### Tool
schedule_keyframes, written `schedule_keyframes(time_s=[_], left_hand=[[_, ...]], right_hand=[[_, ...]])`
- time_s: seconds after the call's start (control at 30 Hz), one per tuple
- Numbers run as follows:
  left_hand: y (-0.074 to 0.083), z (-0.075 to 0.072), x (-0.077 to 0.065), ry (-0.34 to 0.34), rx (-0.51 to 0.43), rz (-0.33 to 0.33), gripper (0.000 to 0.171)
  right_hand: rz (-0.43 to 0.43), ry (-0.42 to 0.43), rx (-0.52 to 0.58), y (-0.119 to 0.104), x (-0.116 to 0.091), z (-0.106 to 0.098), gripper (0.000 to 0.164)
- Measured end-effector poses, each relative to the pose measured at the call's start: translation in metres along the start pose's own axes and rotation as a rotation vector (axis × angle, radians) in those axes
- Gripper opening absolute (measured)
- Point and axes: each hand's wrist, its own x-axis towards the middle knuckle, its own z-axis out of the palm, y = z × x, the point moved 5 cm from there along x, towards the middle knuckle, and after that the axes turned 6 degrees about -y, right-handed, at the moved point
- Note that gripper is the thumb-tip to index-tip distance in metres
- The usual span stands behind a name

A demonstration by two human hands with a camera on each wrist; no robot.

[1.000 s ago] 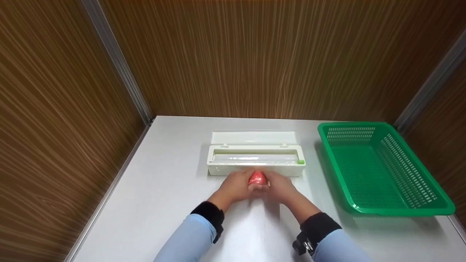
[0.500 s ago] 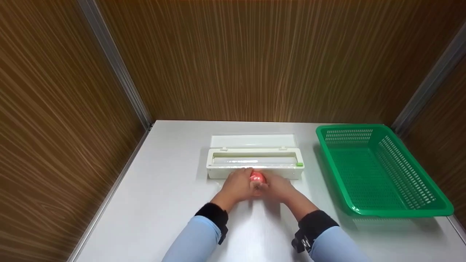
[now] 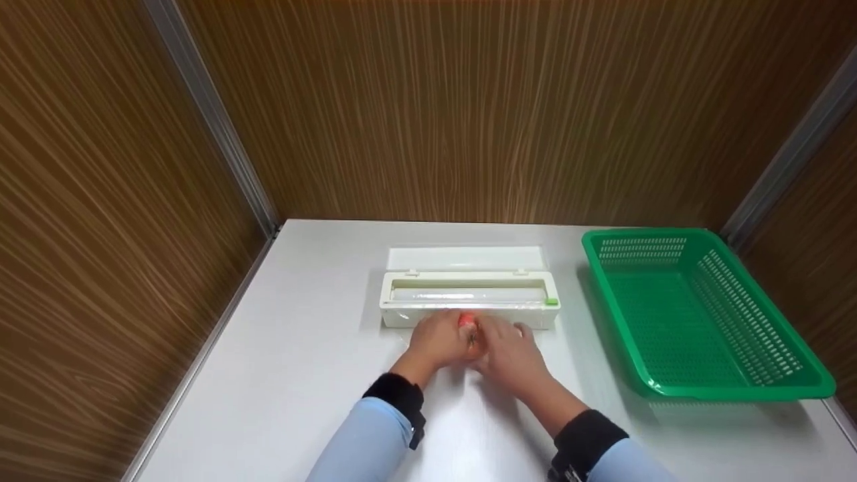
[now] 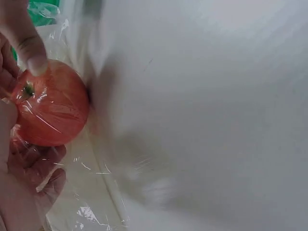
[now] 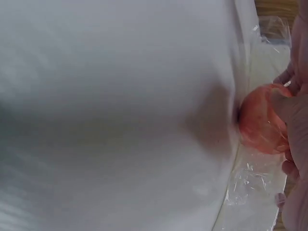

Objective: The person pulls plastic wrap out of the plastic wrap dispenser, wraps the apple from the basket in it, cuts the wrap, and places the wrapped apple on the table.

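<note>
Both hands are around a red apple (image 3: pixel 468 321) at the front of a white cling film dispenser (image 3: pixel 404 316). My left hand (image 3: pixel 438 339) grips the apple's left side, its fingers curled in the left wrist view. My right hand (image 3: pixel 512 351) holds the opposite side, with its thumb (image 5: pixel 282 103) bent onto the apple. Clear cling film (image 4: pixel 89 214) covers the apple, creased and shiny, and spreads loosely to the sides. The apple's greenish stem end (image 4: pixel 29 90) shows through the film. Some fingertips are hidden behind the fruit.
The dispenser's lid (image 3: pixel 466 257) lies back, exposing the film roll (image 3: pixel 469 294) and a green slider (image 3: pixel 552 302). A green plastic basket (image 3: pixel 616 321) stands at the right of the white table (image 3: pixel 315 335). Wood-patterned panels (image 3: pixel 428 114) close off the back and sides.
The apple has tilted, with less of its red face and more of the stem end showing from above. My right hand has shifted, its fingers spreading a little more.
</note>
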Motion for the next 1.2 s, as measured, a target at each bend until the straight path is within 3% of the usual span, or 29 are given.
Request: schedule_keyframes(time_s=[0.1,0.2,0.3,0.53,0.67,0.77,0.9,1.0,1.1,1.2], left_hand=[[-0.004,0.001,0.001,-0.018,-0.055,-0.042,0.039],[-0.007,0.002,0.001,-0.013,-0.105,-0.053,0.038],[-0.007,0.004,0.0,0.003,-0.076,-0.035,0.036],[-0.004,0.0,-0.005,0.056,0.3,-0.05,0.047],[0.006,-0.004,-0.011,0.108,0.497,0.024,0.046],[0.014,-0.004,-0.019,0.076,0.552,0.093,0.053],[0.02,-0.004,-0.026,-0.009,0.513,0.129,0.07],[0.02,-0.004,-0.026,-0.026,0.458,0.149,0.077],[0.017,0.0,-0.024,-0.004,0.402,0.178,0.084],[0.012,0.005,-0.019,0.066,0.38,0.206,0.084]], right_hand=[[-0.047,0.027,-0.115,-0.007,-0.002,0.004,0.083],[-0.035,0.018,-0.134,-0.008,0.002,0.008,0.083],[-0.025,0.015,-0.124,-0.007,0.007,0.009,0.077],[-0.116,0.013,-0.142,-0.009,0.018,0.005,0.063],[-0.103,-0.057,-0.123,-0.006,0.022,0.001,0.074],[-0.088,-0.109,-0.074,-0.003,0.025,-0.003,0.079],[-0.101,-0.16,-0.009,0.0,0.032,-0.009,0.081],[-0.101,-0.2,0.023,0.004,0.036,-0.012,0.083],[-0.093,-0.208,0.066,0.009,0.036,-0.012,0.079],[-0.044,-0.203,0.14,0.016,0.036,-0.01,0.079]])
